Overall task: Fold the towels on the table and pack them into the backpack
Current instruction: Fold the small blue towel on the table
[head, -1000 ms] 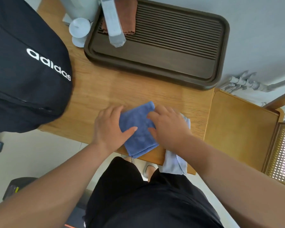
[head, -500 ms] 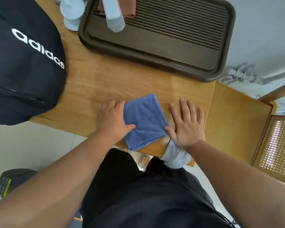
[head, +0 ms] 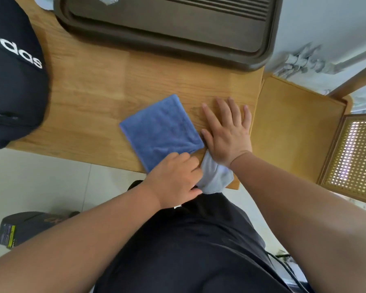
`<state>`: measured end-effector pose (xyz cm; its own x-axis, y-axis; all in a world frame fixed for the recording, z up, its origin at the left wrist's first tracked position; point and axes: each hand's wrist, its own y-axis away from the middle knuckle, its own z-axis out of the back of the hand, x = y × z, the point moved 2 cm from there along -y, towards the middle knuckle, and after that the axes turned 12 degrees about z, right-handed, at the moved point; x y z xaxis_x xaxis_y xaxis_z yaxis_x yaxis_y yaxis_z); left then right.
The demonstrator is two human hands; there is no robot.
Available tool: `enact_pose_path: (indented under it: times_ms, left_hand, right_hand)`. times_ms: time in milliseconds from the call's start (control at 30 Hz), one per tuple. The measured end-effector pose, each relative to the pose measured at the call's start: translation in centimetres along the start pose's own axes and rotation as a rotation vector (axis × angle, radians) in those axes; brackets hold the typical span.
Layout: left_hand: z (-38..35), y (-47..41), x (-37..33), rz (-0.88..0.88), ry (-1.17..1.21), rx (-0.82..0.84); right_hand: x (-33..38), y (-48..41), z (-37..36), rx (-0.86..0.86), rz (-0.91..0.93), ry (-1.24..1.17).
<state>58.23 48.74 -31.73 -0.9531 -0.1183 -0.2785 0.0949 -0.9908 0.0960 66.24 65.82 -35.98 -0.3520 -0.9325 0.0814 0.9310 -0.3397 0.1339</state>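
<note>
Head camera, looking down over the table [head: 89, 106]: I see a folded blue towel [head: 161, 132] lying flat as a neat square near the front edge, turned a little askew. Just right of it my right hand [head: 226, 134] lies flat on the wood with fingers straight and spread. Its heel presses on a pale towel [head: 215, 176] that is bunched and droops over the table's edge. My left hand [head: 175, 178] has curled fingers. It covers the blue towel's near corner and touches the pale towel's left side, but I cannot tell which cloth it actually grips, if either. The black backpack [head: 13, 81] sits at the table's left end, well apart from both towels. A dark brown slatted tray [head: 167, 39] fills the far side, and a wooden chair [head: 294, 127] stands just beside the right end.
</note>
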Motion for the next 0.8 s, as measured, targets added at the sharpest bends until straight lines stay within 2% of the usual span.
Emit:
enact_pose_path:
  times_ms: [67, 233, 400, 567, 667, 733, 800]
  left_hand:
    - [-1.3, -0.6, -1.2, 0.037, -0.071, 0.094]
    - [-2.8, -2.1, -3.4, 0.123, -0.114, 0.12]
    - [-3.0, -1.3, -4.3, 0.162, 0.034, 0.13]
    - [-0.7, -2.8, -3.4, 0.44, 0.26, 0.171]
    - [2.2, -5.2, -2.6, 0.551, 0.383, 0.073]
    - [4.5, -7.1, -2.1, 0.57, 0.409, -0.002]
    - [7.3, -8.8, -1.6, 0.557, 0.399, -0.087]
  right_hand:
    - [-0.1, -0.2, 0.0, -0.009, 0.016, 0.006]
    - [-0.1, 0.2, -0.3, -0.032, -0.029, -0.019]
    - [-1.6, 2.9, 0.4, -0.107, 0.004, -0.23]
    - [-3.1, 6.0, 2.9, -0.11, 0.095, -0.544]
    - [-2.6, 7.0, 4.6, 0.052, 0.054, -0.658]
    - [-2.1, 6.4, 5.5, 0.149, 0.003, -0.644]
    - [-2.1, 5.0, 7.3, 0.143, -0.073, -0.601]
